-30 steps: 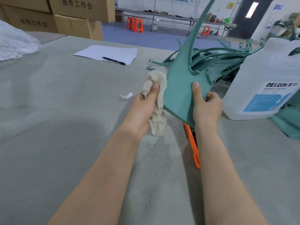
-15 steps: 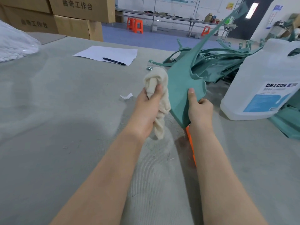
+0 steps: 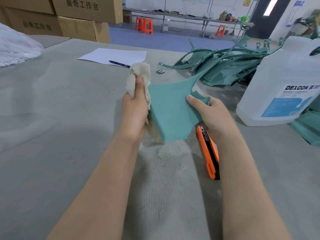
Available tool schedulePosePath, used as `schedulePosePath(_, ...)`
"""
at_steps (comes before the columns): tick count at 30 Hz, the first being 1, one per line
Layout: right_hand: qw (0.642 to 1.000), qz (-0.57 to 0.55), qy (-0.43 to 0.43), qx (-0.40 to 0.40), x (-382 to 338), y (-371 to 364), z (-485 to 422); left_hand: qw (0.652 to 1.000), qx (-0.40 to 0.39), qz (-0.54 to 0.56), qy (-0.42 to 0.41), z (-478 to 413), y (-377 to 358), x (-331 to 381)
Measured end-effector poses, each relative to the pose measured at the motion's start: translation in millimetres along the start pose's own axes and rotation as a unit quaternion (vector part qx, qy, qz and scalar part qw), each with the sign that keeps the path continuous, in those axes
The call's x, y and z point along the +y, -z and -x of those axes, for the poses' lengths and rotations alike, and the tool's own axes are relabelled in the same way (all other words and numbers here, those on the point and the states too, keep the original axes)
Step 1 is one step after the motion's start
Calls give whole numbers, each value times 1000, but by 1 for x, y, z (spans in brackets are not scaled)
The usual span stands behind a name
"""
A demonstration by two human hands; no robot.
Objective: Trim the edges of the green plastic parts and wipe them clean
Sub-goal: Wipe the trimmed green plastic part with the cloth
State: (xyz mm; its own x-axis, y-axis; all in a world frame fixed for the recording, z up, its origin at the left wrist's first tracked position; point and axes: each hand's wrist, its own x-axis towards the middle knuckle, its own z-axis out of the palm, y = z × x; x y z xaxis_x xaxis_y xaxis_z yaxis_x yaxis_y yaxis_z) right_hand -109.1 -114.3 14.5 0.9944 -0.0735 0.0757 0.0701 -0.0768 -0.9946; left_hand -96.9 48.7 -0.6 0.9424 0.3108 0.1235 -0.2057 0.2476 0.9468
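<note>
I hold the plastic part (image 3: 169, 108) over the middle of the worktop (image 3: 52, 118). My left hand (image 3: 134, 115), with the rag (image 3: 138, 71) in it, is at the part's left edge, and my right hand (image 3: 213, 115) is at its right edge. The utility knife (image 3: 207, 149) lies on the worktop just nearer than the part, against the left of my right forearm. The jug (image 3: 280, 80) stands to the right. The pile of parts (image 3: 225, 66) lies farther off, left of the jug. Beyond my left hand lies the sheet of paper (image 3: 114, 55), with the pen (image 3: 119, 63) on its near edge. The cardboard boxes (image 3: 78, 19) are stacked at the far left, and the bag (image 3: 15, 49) is at the left edge.
</note>
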Motion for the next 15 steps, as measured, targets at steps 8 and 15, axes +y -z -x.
schedulePosePath(8, 981, 15, 49, 188, 4, -10, -6, 994, -66, -74, 56, 10, -14, -6)
schedulePosePath(15, 979, -37, 40, 198, 11, -2, -10, 983, -130, -95, 89, 18, -20, -3)
